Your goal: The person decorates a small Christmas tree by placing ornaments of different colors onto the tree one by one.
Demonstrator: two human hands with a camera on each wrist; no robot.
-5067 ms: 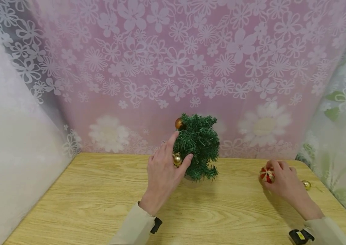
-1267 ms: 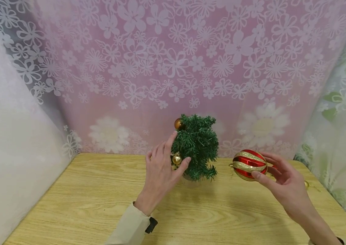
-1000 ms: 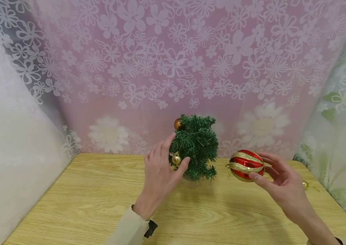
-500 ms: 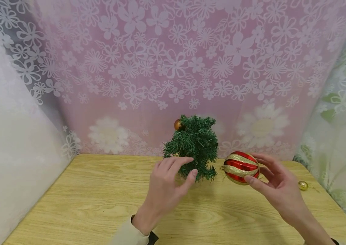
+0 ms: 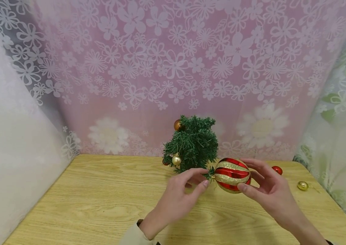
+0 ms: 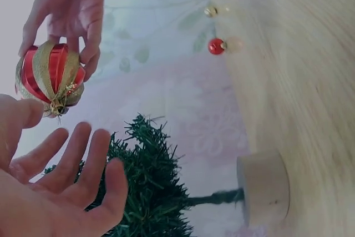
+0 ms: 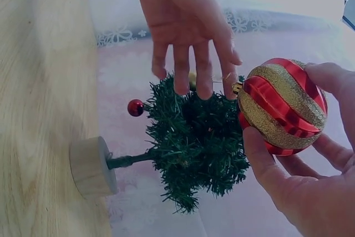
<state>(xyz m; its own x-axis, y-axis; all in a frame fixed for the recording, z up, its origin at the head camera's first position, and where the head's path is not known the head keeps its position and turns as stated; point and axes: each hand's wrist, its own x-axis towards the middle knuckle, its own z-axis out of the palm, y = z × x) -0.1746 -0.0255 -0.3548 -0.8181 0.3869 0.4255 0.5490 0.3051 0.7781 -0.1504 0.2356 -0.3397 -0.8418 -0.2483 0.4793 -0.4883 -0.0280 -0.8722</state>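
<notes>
My right hand (image 5: 274, 197) grips a large Christmas bauble (image 5: 232, 175) with red and gold glitter stripes, thumb in front and fingers behind. Its gold cap points left, with a thin string at it, clear in the right wrist view (image 7: 237, 89). My left hand (image 5: 182, 197) is held out beside the cap, fingers loosely extended and thumb apart, nothing in its grasp. Behind both hands stands a small green artificial Christmas tree (image 5: 195, 143). An orange bauble (image 5: 177, 125) and a small gold bauble (image 5: 176, 159) hang on its left side. The right wrist view shows a red bauble (image 7: 136, 107) there too.
The tree stands on a round wooden base (image 7: 91, 167). On the right of the wood-grain table (image 5: 84, 204) lie a small red bauble (image 5: 277, 170) and a small gold bauble (image 5: 303, 185). A pink flowered curtain (image 5: 148, 85) hangs behind the table.
My right hand picked up the striped bauble from the table and carried it left toward the tree. My left hand left the tree's left branches and came right and forward to the bauble's cap.
</notes>
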